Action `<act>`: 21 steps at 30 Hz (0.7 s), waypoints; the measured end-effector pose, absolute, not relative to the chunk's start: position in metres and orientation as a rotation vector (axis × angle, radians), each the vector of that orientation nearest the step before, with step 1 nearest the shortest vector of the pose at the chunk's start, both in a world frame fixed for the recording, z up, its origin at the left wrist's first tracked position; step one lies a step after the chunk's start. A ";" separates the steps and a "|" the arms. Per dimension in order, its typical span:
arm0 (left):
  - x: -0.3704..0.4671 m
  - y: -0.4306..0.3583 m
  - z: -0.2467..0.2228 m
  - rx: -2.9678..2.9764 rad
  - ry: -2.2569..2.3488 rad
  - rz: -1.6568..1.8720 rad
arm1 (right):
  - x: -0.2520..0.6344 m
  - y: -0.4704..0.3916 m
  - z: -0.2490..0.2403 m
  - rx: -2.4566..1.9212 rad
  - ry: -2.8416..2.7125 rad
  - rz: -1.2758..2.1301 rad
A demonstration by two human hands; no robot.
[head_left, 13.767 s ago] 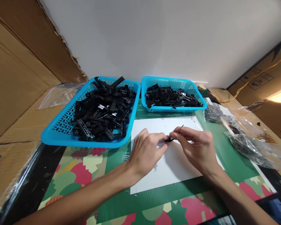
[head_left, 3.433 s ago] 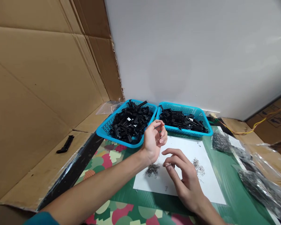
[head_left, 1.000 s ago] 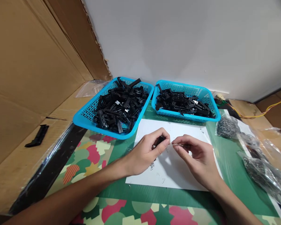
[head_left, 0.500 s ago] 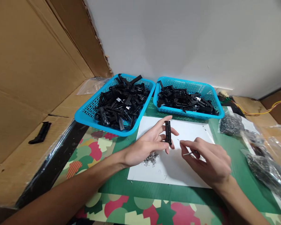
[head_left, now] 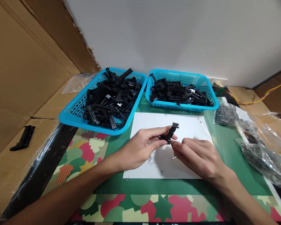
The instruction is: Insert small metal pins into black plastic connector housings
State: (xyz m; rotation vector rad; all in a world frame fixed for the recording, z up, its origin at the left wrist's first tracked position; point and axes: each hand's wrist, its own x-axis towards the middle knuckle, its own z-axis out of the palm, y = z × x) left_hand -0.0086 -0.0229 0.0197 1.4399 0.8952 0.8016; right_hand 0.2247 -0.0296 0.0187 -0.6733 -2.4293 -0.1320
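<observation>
My left hand (head_left: 137, 149) is closed on a narrow black plastic part (head_left: 171, 132), holding its lower end between thumb and fingers above the white sheet (head_left: 144, 120). The part stands tilted, its top end up and to the right. My right hand (head_left: 200, 157) has its fingertips against the lower end of this part. A thin metal rod (head_left: 175, 157) sticks out to the left from under its curled fingers. Whatever small piece the right fingertips pinch is hidden. Small bent wire pieces (head_left: 150, 159) lie on the sheet, partly behind my left hand.
Two blue baskets, one at the left (head_left: 69, 120) and one at the right (head_left: 189, 106), hold many black plastic parts. Another black part (head_left: 23, 138) lies on cardboard at the far left. Clear bags of small metal pieces (head_left: 224, 115) lie at the right, near yellow wires (head_left: 259, 100).
My right hand has moved left and up to meet the black part. My left hand has turned the part, and its spread fingers have closed in. The view has shifted slightly.
</observation>
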 end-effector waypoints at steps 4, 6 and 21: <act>-0.011 -0.021 0.019 1.497 0.936 0.791 | 0.224 -0.030 0.023 -0.654 -2.457 -0.191; -0.011 -0.021 0.019 1.505 0.935 0.790 | 0.223 -0.030 0.023 -0.662 -2.465 -0.184; -0.008 -0.020 0.025 1.373 0.899 0.743 | 0.227 -0.029 0.008 -0.764 -2.339 0.095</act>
